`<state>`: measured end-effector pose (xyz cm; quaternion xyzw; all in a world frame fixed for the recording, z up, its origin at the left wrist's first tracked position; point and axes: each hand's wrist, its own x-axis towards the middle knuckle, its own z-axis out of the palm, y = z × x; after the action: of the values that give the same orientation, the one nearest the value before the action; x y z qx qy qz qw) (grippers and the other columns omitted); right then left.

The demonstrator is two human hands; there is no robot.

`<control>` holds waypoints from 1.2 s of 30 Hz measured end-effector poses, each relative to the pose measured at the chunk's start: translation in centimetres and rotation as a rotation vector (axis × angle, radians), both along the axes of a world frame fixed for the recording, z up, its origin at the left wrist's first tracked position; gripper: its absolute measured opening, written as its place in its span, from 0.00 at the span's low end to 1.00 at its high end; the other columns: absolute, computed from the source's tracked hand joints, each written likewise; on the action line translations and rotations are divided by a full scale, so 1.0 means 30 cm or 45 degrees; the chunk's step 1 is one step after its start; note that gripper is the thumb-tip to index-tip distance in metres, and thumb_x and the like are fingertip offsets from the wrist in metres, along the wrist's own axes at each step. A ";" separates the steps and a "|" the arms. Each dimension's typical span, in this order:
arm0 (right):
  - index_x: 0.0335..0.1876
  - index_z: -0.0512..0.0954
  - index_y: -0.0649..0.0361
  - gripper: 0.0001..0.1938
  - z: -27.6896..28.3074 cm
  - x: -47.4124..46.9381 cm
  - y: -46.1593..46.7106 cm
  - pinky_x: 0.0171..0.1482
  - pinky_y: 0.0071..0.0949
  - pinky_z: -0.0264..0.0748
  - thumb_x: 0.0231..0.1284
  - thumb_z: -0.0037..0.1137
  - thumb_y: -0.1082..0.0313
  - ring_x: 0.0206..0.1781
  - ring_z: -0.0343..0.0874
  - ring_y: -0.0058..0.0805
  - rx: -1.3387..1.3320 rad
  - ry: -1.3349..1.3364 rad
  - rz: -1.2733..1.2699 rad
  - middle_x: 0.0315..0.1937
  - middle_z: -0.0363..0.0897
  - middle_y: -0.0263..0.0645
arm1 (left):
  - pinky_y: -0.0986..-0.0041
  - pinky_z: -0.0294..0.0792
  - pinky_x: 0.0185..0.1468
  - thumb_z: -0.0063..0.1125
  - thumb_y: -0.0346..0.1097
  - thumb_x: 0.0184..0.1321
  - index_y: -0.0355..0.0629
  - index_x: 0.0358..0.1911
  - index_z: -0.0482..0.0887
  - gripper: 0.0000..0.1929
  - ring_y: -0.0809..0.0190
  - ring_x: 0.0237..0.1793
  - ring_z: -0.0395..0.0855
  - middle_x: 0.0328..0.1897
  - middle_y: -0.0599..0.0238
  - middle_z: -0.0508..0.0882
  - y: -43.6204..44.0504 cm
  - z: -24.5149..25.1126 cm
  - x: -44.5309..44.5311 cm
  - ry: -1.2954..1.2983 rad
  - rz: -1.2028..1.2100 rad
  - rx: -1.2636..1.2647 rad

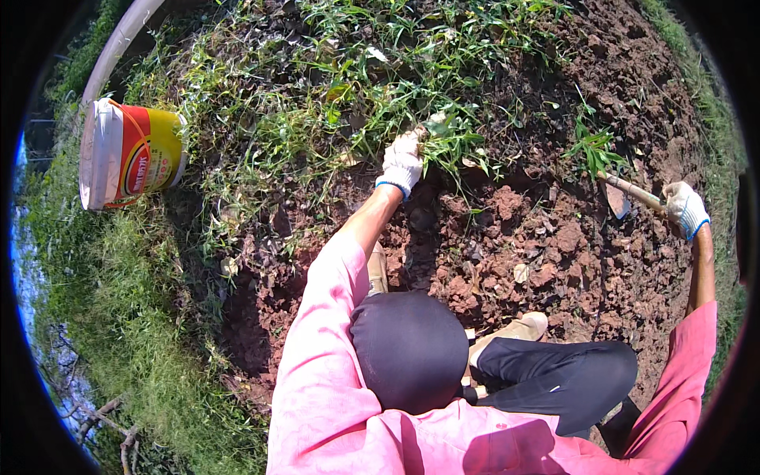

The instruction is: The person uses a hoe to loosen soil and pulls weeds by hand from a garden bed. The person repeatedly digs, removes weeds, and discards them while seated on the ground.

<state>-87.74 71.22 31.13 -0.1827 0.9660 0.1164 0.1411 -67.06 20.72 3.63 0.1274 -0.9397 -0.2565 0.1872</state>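
My left hand (404, 155), in a white knit glove with a blue cuff edge, is closed at the near edge of the green weeds (454, 145). Leafy stems come out beside its fingers, which are partly hidden. Out to the right, my right hand (684, 208) wears a matching glove and grips the wooden handle (635, 191) of a small hoe. The hoe's metal blade (616, 200) is low over the broken soil, by a leafy plant (594, 148); whether it touches the ground I cannot tell.
A plastic bucket (160, 151) with an orange handle appears at the left, below a pale curved pipe (113, 56). Clods of reddish soil (504, 237) lie around my shoes (516, 332). Tall grass (119, 332) borders the left, with bare branches (101, 415) at the lower left.
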 end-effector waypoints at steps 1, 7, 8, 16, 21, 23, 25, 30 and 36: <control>0.23 0.75 0.58 0.05 -0.007 -0.003 -0.024 0.30 0.33 0.71 0.46 0.50 0.67 0.22 0.73 0.38 -0.037 -0.002 -0.042 0.20 0.74 0.46 | 0.62 0.72 0.47 0.53 0.30 0.51 0.47 0.45 0.80 0.15 0.49 0.44 0.79 0.40 0.55 0.82 -0.017 -0.022 -0.003 -0.054 0.025 -0.065; 0.22 0.75 0.57 0.04 -0.028 -0.017 -0.041 0.30 0.37 0.71 0.44 0.54 0.67 0.24 0.75 0.41 -0.013 0.007 0.051 0.20 0.74 0.47 | 0.68 0.73 0.46 0.51 0.28 0.52 0.47 0.43 0.81 0.14 0.50 0.42 0.82 0.41 0.57 0.84 -0.051 -0.035 -0.008 -0.053 -0.236 0.047; 0.22 0.74 0.57 0.04 -0.028 -0.026 -0.049 0.30 0.38 0.72 0.44 0.55 0.67 0.25 0.76 0.42 0.026 -0.011 0.074 0.20 0.75 0.47 | 0.69 0.74 0.45 0.52 0.29 0.52 0.48 0.44 0.82 0.14 0.49 0.39 0.82 0.39 0.57 0.84 -0.070 -0.051 0.003 0.100 -0.290 0.118; 0.24 0.76 0.57 0.05 -0.013 0.023 0.001 0.29 0.36 0.69 0.46 0.50 0.67 0.23 0.74 0.37 -0.037 -0.044 -0.133 0.19 0.73 0.46 | 0.62 0.72 0.46 0.55 0.33 0.48 0.48 0.48 0.80 0.19 0.47 0.40 0.80 0.41 0.53 0.83 -0.063 -0.031 -0.018 -0.316 0.035 0.131; 0.23 0.75 0.58 0.05 0.009 0.078 0.004 0.26 0.34 0.69 0.47 0.49 0.67 0.20 0.74 0.34 -0.041 -0.017 -0.156 0.17 0.73 0.43 | 0.58 0.72 0.41 0.50 0.36 0.54 0.48 0.46 0.80 0.15 0.46 0.38 0.81 0.35 0.50 0.82 0.272 0.168 0.137 -0.464 -0.056 0.461; 0.23 0.75 0.58 0.05 0.026 0.073 0.000 0.25 0.33 0.70 0.48 0.49 0.67 0.19 0.74 0.32 -0.004 0.005 -0.050 0.16 0.73 0.42 | 0.56 0.72 0.38 0.50 0.33 0.53 0.46 0.41 0.79 0.11 0.46 0.35 0.81 0.32 0.49 0.81 0.373 0.163 0.241 -0.521 -0.378 0.395; 0.24 0.75 0.59 0.06 0.044 0.081 -0.123 0.26 0.34 0.70 0.49 0.49 0.66 0.20 0.74 0.35 -0.048 -0.102 -0.210 0.17 0.73 0.44 | 0.58 0.72 0.36 0.52 0.31 0.51 0.44 0.39 0.76 0.10 0.46 0.34 0.80 0.28 0.52 0.80 0.291 0.173 0.178 -0.467 -0.474 0.077; 0.26 0.76 0.59 0.07 0.081 0.072 -0.119 0.29 0.37 0.69 0.49 0.51 0.64 0.22 0.74 0.39 0.042 -0.046 -0.092 0.18 0.73 0.46 | 0.54 0.62 0.63 0.47 0.30 0.57 0.49 0.58 0.72 0.23 0.43 0.62 0.67 0.66 0.49 0.66 0.115 0.245 -0.230 -0.266 -0.672 -0.861; 0.25 0.75 0.61 0.09 0.073 0.084 -0.139 0.26 0.35 0.69 0.50 0.53 0.63 0.20 0.74 0.34 -0.015 -0.144 -0.206 0.17 0.72 0.45 | 0.57 0.63 0.59 0.50 0.31 0.55 0.46 0.46 0.79 0.14 0.54 0.49 0.78 0.47 0.59 0.81 0.063 0.193 -0.364 -0.648 -0.576 -0.861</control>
<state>-85.21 67.04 33.31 -0.1114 0.9687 0.0885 0.2034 -77.97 22.60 9.43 -0.0895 -0.9905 0.0686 -0.0782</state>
